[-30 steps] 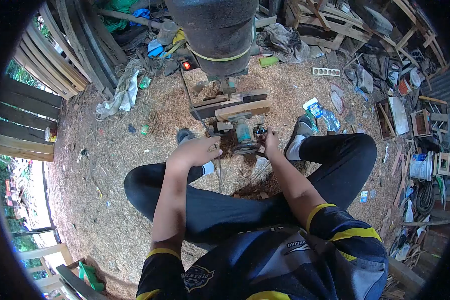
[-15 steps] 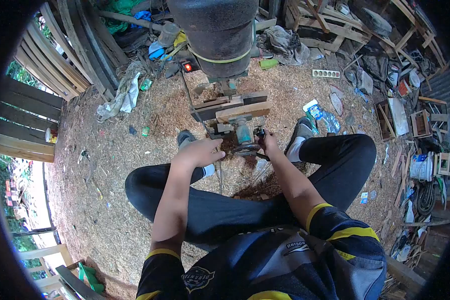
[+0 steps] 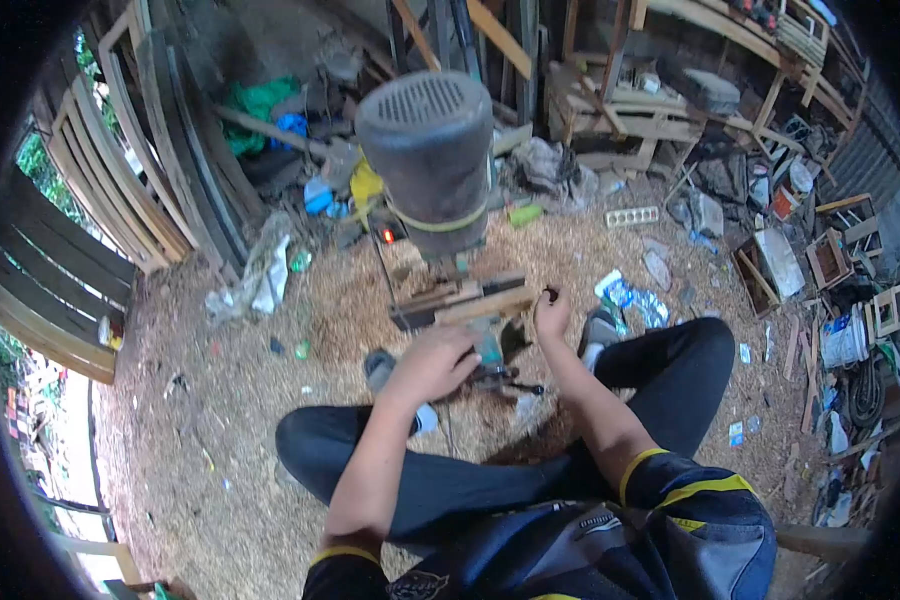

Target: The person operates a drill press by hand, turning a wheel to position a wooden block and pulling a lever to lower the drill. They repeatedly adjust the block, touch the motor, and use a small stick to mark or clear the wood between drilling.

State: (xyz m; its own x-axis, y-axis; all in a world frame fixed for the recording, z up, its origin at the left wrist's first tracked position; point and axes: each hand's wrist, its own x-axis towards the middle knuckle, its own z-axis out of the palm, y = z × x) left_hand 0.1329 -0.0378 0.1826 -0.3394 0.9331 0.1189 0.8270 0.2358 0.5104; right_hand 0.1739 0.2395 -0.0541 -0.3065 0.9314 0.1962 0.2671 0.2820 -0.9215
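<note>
A pale wooden board point(image 3: 485, 306) lies across the clamp of a floor-standing machine, under its large dark motor point(image 3: 425, 150). My left hand point(image 3: 435, 362) is over the left side of the green clamp body point(image 3: 490, 350), fingers stretched out and apart, near the board's front face. My right hand point(image 3: 552, 315) is closed at the board's right end, with a small dark knob-like piece point(image 3: 550, 294) showing at its fingertips; I cannot tell what it belongs to. Below the hands, a dark crank handle point(image 3: 525, 387) sticks out to the right.
Wood shavings cover the ground point(image 3: 210, 430). A red light point(image 3: 388, 236) glows beside the motor. A power strip point(image 3: 632, 216) and plastic wrappers point(image 3: 635, 300) lie to the right. Planks point(image 3: 120, 160) lean at the left, and wooden frames point(image 3: 760, 270) with scrap crowd the right side.
The view has tilted up, showing the motor's top. My right hand has moved from beside the crank up to the board's right end. My left hand has come closer to the clamp.
</note>
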